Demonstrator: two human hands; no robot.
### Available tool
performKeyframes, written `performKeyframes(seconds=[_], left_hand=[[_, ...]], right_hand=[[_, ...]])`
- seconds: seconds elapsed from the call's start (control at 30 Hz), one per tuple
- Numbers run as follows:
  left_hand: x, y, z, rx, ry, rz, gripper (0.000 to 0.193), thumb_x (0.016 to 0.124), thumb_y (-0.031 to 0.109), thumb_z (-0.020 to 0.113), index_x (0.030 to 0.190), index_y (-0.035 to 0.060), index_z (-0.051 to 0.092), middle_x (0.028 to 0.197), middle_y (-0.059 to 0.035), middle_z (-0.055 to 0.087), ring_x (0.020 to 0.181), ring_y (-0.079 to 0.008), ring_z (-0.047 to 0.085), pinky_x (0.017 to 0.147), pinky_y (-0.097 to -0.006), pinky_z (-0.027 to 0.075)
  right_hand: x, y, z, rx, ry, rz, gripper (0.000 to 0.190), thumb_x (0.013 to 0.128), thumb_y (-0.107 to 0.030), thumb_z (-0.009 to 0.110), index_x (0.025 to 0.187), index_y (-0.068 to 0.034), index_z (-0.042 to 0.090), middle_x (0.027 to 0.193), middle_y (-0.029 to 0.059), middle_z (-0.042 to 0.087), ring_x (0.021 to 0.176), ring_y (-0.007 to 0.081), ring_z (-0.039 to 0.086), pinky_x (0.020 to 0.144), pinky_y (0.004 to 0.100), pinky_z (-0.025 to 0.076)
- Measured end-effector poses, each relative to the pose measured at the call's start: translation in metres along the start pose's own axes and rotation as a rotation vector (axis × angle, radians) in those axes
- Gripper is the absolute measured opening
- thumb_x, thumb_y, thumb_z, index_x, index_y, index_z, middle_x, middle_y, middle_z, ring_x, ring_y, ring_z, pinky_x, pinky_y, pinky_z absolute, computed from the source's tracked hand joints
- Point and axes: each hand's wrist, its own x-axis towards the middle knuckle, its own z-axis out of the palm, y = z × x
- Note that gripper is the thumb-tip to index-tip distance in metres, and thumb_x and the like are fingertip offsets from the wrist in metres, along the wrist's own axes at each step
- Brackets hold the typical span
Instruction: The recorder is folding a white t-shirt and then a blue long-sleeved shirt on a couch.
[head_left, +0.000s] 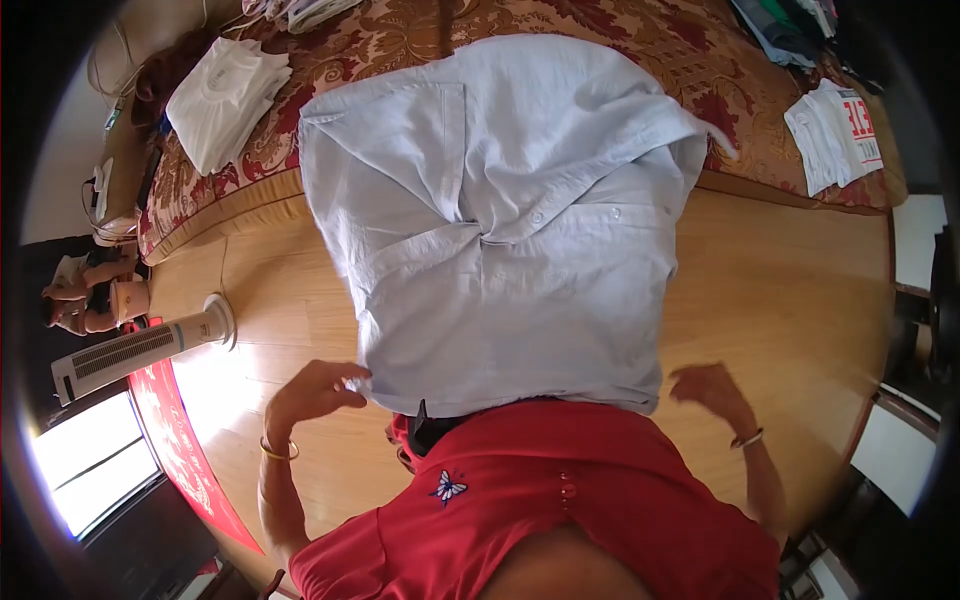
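Observation:
A pale grey-blue cloth garment with a buttoned placket (517, 315) spreads before me, its far part on the bed and its near edge at my waist. Its middle is gathered in folds, and two small buttons show at the right. My left hand (315, 396) pinches a bit of the cloth at the near left corner. On the other side, my right hand (709, 394) hovers just off the near right edge with bent fingers and nothing in them; it is slightly blurred.
The bed (360, 56) has a red and gold patterned cover. On it lie a stack of folded white shirts (225, 101), folded white clothes with red print (832, 139) and a darker pile (780, 34). A tower fan (142, 349) stands on the wood floor (780, 285) at left.

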Motion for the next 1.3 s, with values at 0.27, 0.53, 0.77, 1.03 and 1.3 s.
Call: performKeyframes(seconds=[0.27,0.53,0.77,1.03,1.3], left_hand=[[0.108,0.08,-0.092,0.243,0.867,0.491,0.026,0.087,0.002,0.055,0.113,-0.0015,0.061,0.099,-0.0156,0.066,0.089,-0.0287,0.066,0.078,-0.0343,0.051],[0.203,0.146,-0.089,0.941,0.768,1.017,0.038,0.07,-0.01,0.056,0.104,0.0055,0.065,0.129,-0.0091,0.054,0.128,-0.0296,0.044,0.107,-0.0452,0.035],[0.18,0.128,-0.113,1.113,0.878,0.92,0.026,0.073,-0.008,0.057,0.097,0.0032,0.059,0.121,-0.0102,0.058,0.124,-0.0279,0.048,0.107,-0.0499,0.034],[0.1,0.063,-0.086,1.08,1.001,1.048,0.022,0.073,-0.004,0.062,0.093,-0.0004,0.056,0.089,-0.0139,0.059,0.096,-0.0293,0.06,0.093,-0.0491,0.046],[0.078,0.05,-0.091,0.83,0.994,0.952,0.015,0.078,0.005,0.072,0.075,0.0032,0.057,0.062,-0.0113,0.052,0.059,-0.0303,0.054,0.055,-0.0408,0.043]], right_hand=[[0.14,-0.155,-0.092,-0.279,0.913,-0.77,0.063,0.077,0.0,0.066,0.136,-0.009,0.047,0.126,0.0137,0.059,0.112,0.0281,0.059,0.093,0.0347,0.047],[0.195,-0.197,-0.124,-0.603,1.184,-0.787,0.035,0.079,-0.001,0.054,0.112,-0.004,0.066,0.117,0.0152,0.063,0.107,0.0302,0.059,0.093,0.0359,0.045],[0.169,-0.181,-0.167,0.149,1.263,-0.784,0.03,0.083,0.003,0.047,0.101,0.0,0.07,0.099,0.0068,0.07,0.092,0.0156,0.06,0.086,0.026,0.045],[0.128,-0.147,-0.137,-0.304,1.314,-0.917,0.022,0.082,0.001,0.054,0.098,0.0,0.069,0.091,0.0125,0.07,0.085,0.0198,0.064,0.081,0.0303,0.048],[0.088,-0.149,-0.105,-0.601,0.595,-0.735,0.024,0.083,-0.013,0.068,0.104,0.0,0.067,0.094,0.0122,0.07,0.087,0.0229,0.066,0.079,0.0321,0.05]])
